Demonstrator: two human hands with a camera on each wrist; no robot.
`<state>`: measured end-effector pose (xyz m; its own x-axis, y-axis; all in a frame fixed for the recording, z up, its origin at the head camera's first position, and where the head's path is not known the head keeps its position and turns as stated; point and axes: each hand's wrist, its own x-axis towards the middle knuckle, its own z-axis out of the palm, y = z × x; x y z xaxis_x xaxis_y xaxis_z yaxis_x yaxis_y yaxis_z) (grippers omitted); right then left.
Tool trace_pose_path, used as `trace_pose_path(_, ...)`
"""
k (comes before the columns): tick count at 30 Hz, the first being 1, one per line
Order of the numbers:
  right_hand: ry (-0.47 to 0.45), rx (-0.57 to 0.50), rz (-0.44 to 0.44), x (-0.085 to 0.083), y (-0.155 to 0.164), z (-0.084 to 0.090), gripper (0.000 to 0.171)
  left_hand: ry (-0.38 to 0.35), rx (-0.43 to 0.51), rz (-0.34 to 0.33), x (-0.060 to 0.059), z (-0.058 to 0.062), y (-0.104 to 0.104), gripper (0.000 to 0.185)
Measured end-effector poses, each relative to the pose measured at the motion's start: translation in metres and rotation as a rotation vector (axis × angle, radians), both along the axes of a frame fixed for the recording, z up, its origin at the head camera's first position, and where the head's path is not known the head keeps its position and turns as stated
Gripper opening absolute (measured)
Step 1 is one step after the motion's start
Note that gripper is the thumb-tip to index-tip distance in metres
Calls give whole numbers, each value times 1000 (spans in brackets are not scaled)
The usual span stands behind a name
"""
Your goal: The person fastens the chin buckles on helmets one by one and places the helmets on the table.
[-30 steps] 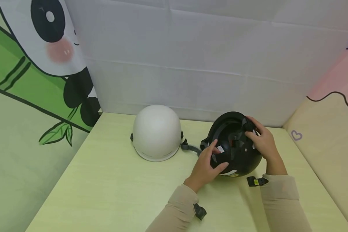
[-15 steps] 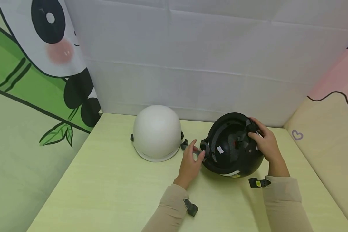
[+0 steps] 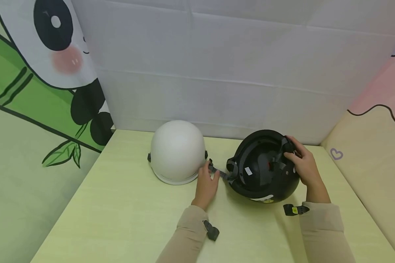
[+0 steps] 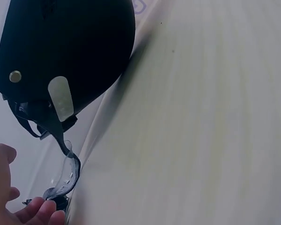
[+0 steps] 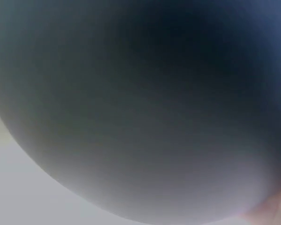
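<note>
A black helmet [image 3: 279, 187] lies tipped on the table, its hollow padded inside facing up and left. My right hand [image 3: 305, 163] grips its right rim, thumb at the inner edge; the right wrist view is filled by the blurred dark shell [image 5: 131, 117]. From the left rim a chin strap [image 3: 222, 174] stretches leftward. My left hand [image 3: 206, 187] is at the strap's end. In the left wrist view its fingers [image 4: 42, 212] touch or nearly touch the dark buckle [image 4: 60, 201], while the thumb [image 4: 2, 153] stays apart from it.
A white helmet [image 3: 177, 153] stands dome up just left of the left hand, close to the buckle. Behind both helmets rises a pale cloth wall [image 3: 224, 87]. Printed side panels flank the light yellow table [image 3: 125, 215].
My left hand has left the black helmet's opening and moved left along the strap to its end. The right hand keeps its grip; the helmet has turned slightly.
</note>
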<state>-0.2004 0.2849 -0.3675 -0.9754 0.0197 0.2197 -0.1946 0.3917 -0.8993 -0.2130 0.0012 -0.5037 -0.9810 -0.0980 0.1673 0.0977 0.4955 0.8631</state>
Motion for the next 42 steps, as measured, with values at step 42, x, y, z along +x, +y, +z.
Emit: trace_pose_path(42,46,-560,187,22,22,-35,52,-173,149,-152,-11,-2,-12,57)
